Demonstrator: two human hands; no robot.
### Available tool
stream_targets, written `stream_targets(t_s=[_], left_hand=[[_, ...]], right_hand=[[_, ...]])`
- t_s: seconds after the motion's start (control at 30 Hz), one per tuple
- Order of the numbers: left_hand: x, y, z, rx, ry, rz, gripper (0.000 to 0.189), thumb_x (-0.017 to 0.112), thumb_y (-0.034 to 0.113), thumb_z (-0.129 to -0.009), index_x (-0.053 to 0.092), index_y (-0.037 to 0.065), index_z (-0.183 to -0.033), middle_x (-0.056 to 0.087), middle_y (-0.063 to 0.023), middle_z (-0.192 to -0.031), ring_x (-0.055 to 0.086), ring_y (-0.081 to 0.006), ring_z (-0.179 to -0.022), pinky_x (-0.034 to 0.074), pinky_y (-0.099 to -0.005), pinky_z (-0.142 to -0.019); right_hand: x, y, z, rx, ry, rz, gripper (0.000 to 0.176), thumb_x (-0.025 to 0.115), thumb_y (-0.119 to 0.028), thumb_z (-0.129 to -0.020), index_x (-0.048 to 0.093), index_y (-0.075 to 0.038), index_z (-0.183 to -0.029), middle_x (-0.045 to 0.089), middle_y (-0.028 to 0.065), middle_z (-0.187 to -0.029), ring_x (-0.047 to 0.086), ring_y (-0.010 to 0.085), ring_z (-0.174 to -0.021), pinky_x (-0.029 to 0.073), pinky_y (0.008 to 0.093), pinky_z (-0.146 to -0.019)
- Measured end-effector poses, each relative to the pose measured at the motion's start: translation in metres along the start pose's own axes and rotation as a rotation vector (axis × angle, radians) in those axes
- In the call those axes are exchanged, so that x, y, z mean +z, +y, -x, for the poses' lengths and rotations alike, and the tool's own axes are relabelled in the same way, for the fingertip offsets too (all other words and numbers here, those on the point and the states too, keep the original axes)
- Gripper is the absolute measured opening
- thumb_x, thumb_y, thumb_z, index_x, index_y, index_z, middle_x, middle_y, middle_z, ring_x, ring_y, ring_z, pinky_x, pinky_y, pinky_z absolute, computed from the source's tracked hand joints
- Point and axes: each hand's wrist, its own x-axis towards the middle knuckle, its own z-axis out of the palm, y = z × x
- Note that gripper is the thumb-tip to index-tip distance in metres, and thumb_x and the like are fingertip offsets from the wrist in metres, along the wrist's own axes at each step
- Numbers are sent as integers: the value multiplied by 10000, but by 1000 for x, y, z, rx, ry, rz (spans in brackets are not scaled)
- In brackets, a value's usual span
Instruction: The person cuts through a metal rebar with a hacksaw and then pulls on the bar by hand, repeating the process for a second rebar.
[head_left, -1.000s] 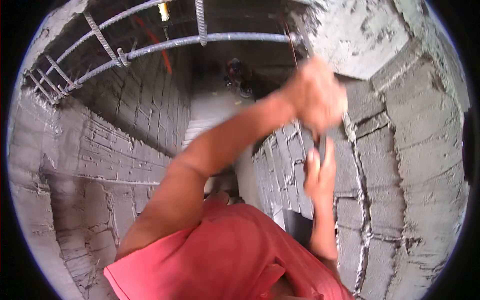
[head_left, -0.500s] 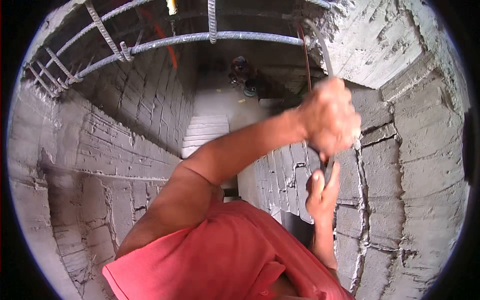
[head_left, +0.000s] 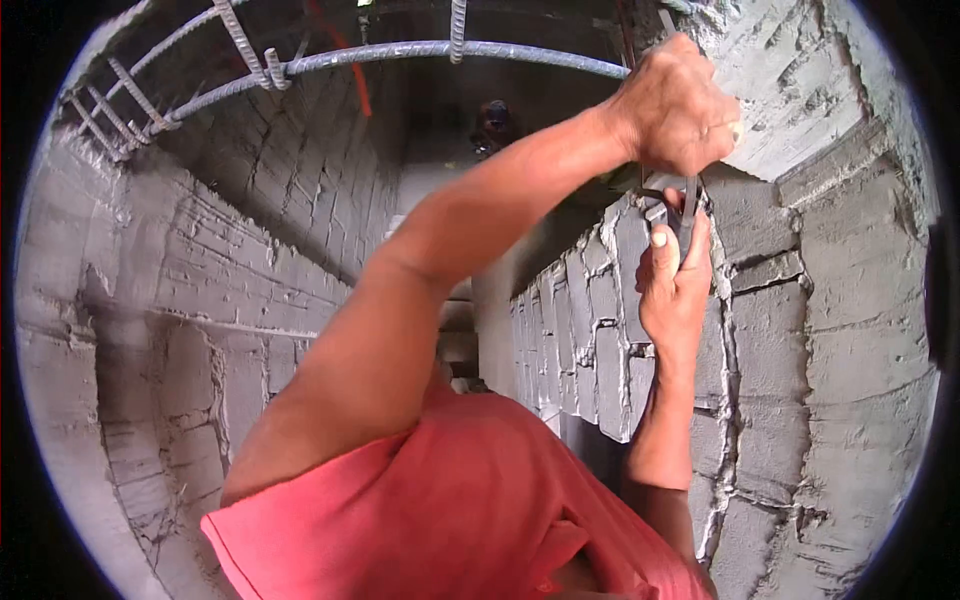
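Note:
A hacksaw (head_left: 690, 192) extends away from me at the upper right, beside a rough concrete column (head_left: 765, 105). My left hand (head_left: 685, 112) reaches across and is closed in a fist around its frame, hiding much of it. Nearer my body, my right hand (head_left: 676, 290) grips the dark handle with the thumb lying along it. A ribbed steel bar (head_left: 400, 50) runs across the top and reaches the column just left of my left hand. The saw's far tip shows above my knuckles.
More rebar (head_left: 240, 40) crosses at the upper left. Mortared block walls stand at the left (head_left: 260, 265) and right (head_left: 765, 350). Far below, another person (head_left: 495, 120) is partly visible on the dim floor. An orange strip (head_left: 360, 88) hangs beyond the bars.
Both hands and the hacksaw have moved forward, up in the view, and slightly right. My left arm now covers most of the floor and pale steps below.

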Motion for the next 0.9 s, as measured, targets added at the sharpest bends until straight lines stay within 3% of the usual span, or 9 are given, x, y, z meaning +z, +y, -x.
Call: stream_targets(t_s=[0.2, 0.33, 0.4, 0.47, 0.6, 0.73, 0.77, 0.87, 0.9], left_hand=[[15, 126, 17, -338, 112, 221, 282, 617, 422, -542, 452, 198, -498, 428, -4, -461, 468, -213, -465, 343, -414, -490], [15, 43, 14, -49, -13, 55, 272, 646, 380, -585, 471, 190, -499, 483, -21, -490, 500, -231, -471, 363, -422, -507], [20, -1, 8, -110, -6, 48, 278, 642, 362, -629, 465, 191, -499, 499, -27, -508, 539, -251, -484, 395, -449, -522], [9, 21, 6, 38, -35, -36, 337, 628, 404, -689, 398, 202, -547, 411, -2, -544, 465, -229, -502, 348, -430, -513], [10, 117, 17, -295, 70, 225, 326, 611, 367, -688, 365, 209, -541, 346, 9, -537, 382, -209, -498, 307, -395, -541], [3, 20, 8, -22, -86, -74, 258, 634, 318, -643, 461, 197, -495, 475, -8, -490, 511, -225, -501, 397, -418, -571], [8, 6, 8, -62, -47, -4, 281, 629, 339, -680, 444, 195, -524, 463, -4, -523, 494, -228, -512, 381, -432, -573], [19, 41, 17, -64, -102, -51, 307, 612, 392, -721, 436, 196, -564, 460, -1, -561, 491, -235, -534, 358, -426, -540], [25, 72, 23, -99, 59, 27, 313, 611, 393, -707, 415, 205, -551, 416, 5, -547, 449, -223, -512, 337, -413, -525]], right_hand=[[-33, 40, 126, 174, -71, 162, 455, 541, -203, -1038, 468, 55, -1406, 624, 304, -1105, 648, 433, -986, 501, 438, -886], [-8, 25, 40, 79, 0, 124, 398, 504, -173, -1052, 494, 46, -1384, 646, 275, -1087, 655, 403, -976, 502, 421, -868], [-9, -8, -1, 162, -48, -7, 361, 503, -155, -1051, 521, 33, -1359, 653, 269, -1089, 650, 408, -946, 499, 449, -859], [-6, 6, 16, 21, 2, 44, 389, 511, -173, -1048, 522, 38, -1375, 654, 264, -1095, 665, 392, -980, 503, 442, -870], [-26, 36, 112, 198, -87, 42, 452, 556, -200, -1028, 499, 64, -1391, 632, 296, -1158, 656, 432, -1059, 502, 437, -936], [-1, 8, 9, -98, 24, 137, 352, 533, -130, -1051, 528, 23, -1367, 665, 219, -1091, 650, 357, -926, 506, 414, -867], [2, 6, 1, 41, -6, -89, 359, 530, -133, -1053, 516, 3, -1385, 668, 209, -1054, 622, 367, -870, 502, 419, -840], [-10, 4, 35, 90, -18, 59, 387, 501, -179, -1061, 518, 31, -1385, 674, 237, -1120, 657, 411, -986, 502, 438, -904], [-19, 22, 70, 138, -18, 147, 439, 510, -211, -1052, 500, 62, -1396, 654, 298, -1202, 658, 439, -1099, 493, 455, -962]])
